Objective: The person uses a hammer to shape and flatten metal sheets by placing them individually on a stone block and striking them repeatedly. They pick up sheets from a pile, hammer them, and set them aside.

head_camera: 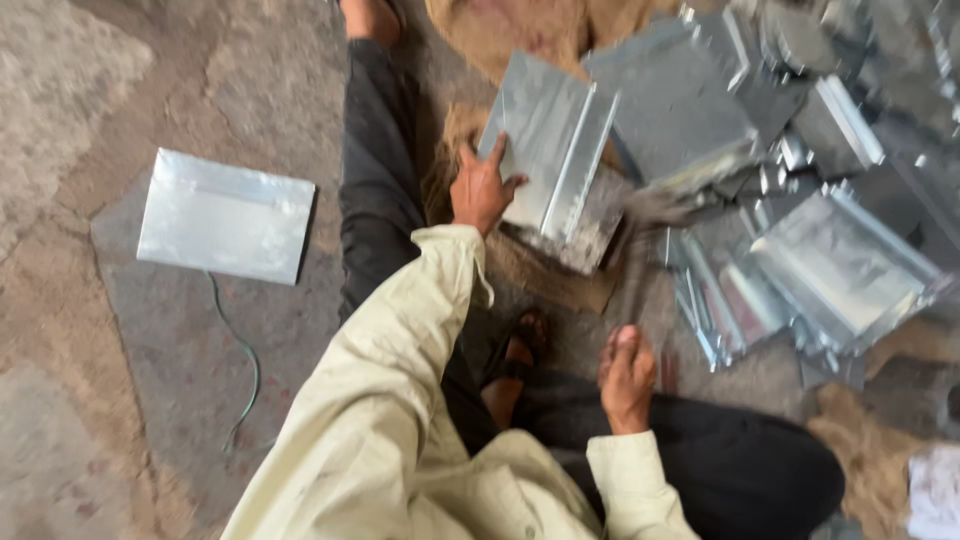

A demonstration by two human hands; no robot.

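Head view: left hand (483, 188) reaches out, fingers spread flat on a shiny folded grey sheet-metal panel (545, 150) lying on the concrete floor (180, 340) by a heap of similar panels (800, 200). Right hand (627, 378) hangs loosely curled, holding nothing visible.

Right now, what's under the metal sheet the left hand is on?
The left hand lies flat on a folded metal sheet. Under it, a grey block shows at the lower right edge, with brown sacking beneath. The sheet hides whatever lies under its middle.
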